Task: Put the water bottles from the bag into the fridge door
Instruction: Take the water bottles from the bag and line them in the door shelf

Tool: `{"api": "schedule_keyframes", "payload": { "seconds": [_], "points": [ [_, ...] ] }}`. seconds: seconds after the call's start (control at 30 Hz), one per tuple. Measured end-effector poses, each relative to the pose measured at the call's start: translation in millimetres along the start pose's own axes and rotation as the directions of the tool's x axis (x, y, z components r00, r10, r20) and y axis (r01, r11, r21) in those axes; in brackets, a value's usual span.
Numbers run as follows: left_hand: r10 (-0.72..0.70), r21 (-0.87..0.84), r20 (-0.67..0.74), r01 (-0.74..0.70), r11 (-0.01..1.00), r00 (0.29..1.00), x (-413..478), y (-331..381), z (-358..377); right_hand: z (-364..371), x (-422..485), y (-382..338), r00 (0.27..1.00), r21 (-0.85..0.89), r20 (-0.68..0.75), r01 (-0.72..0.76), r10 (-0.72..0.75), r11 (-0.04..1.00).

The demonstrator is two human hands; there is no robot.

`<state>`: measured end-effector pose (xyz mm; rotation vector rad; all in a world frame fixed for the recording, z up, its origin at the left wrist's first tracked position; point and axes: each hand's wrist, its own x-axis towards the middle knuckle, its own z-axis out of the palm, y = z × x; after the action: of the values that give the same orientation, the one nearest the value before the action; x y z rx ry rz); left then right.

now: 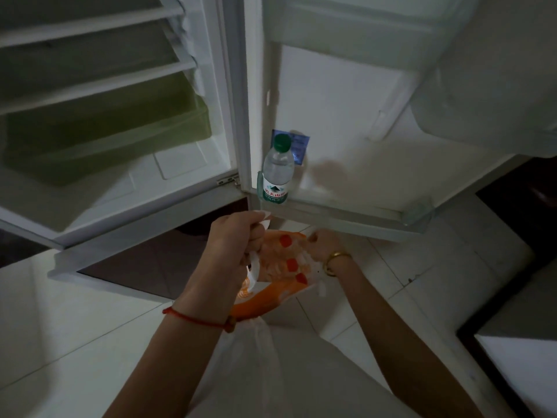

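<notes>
Below the open fridge door [331,116], the left hand's fingers [256,233] are curled tight around a white handle of the plastic bag [268,297], the strap running out of the fist and down. The left hand [235,236] holds that side up, a red string bracelet [196,318] on its wrist. Across the opening, the right hand [319,244] has its fingers folded onto the bag's other edge and grips it, so the orange-and-white bag hangs spread between both hands; a gold bangle [334,260] sits on that wrist. Inside the bag lie water bottles, of which three red caps [291,264] show, one behind another.

Just above the hands, a green-capped water bottle [277,173] stands upright in the bottom door shelf [346,212], at its hinge end, against a blue sticker [300,146]. To the left, the fridge cabinet shows white shelves and a green crisper drawer [105,131]. Pale floor tiles [75,327] lie beneath.
</notes>
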<state>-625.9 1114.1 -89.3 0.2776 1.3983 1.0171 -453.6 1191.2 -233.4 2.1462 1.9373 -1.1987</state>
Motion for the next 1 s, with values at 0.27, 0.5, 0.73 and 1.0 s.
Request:
{"api": "schedule_keyframes", "payload": {
  "seconds": [0.27, 0.5, 0.73, 1.0],
  "points": [
    [0.022, 0.007, 0.018, -0.022, 1.0, 1.0, -11.3, 0.7, 0.2, 69.0, -5.8, 29.6, 0.974, 0.191, 0.153, -0.193, 0.165, 0.962],
    [0.047, 0.026, 0.036, -0.048, 0.998, 0.998, -17.0, -2.2, -5.2, 79.4, -7.0, 28.9, 0.955, 0.367, 0.201, -0.282, 0.22, 0.887],
    [0.061, -0.055, 0.072, -0.057, 0.997, 0.996, -24.9, 8.8, -20.1, 66.2, -28.3, 7.4, 1.0, 0.346, -0.015, 0.005, 0.001, 0.938],
    [0.062, -0.003, 0.034, -0.062, 0.998, 0.998, -23.9, -4.0, -14.4, 3.8, -58.8, -21.0, 0.952, 0.138, -0.218, 0.246, -0.213, 0.959]
  ]
}}
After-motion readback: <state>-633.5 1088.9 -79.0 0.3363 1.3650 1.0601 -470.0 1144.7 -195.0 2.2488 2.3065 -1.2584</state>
